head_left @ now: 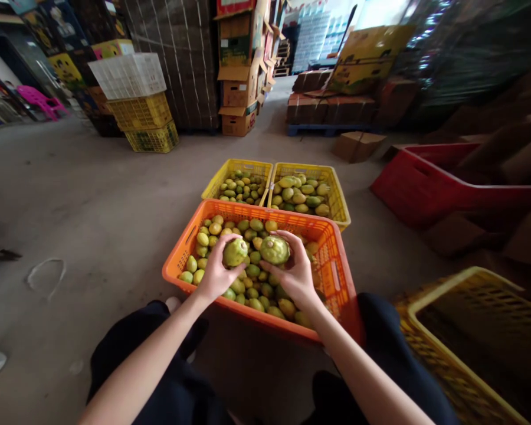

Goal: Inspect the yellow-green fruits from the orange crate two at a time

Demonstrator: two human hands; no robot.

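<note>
My left hand [221, 265] grips a yellow-green, lemon-like fruit [235, 252], its stem end turned toward me. Fingers and thumb of my right hand [296, 268] are wrapped round a larger, bumpy green lemon-like fruit [275, 250]. The two fruits are held side by side, a small gap apart, above an orange plastic crate [338, 260]. Many similar green and yellow fruits [254, 304] fill much of that crate. Behind it, touching or nearly so, stand a left yellow crate [212, 182] with smaller fruits and a right yellow crate [341, 200] with larger ones.
On my right are a yellow crate [446, 348] and a red bin [407, 183] with cardboard in it. Stacked crates [141, 112], cardboard boxes [239, 94] and a loaded blue pallet [312, 129] stand farther back. A loop of strap [46, 277] lies on the concrete floor.
</note>
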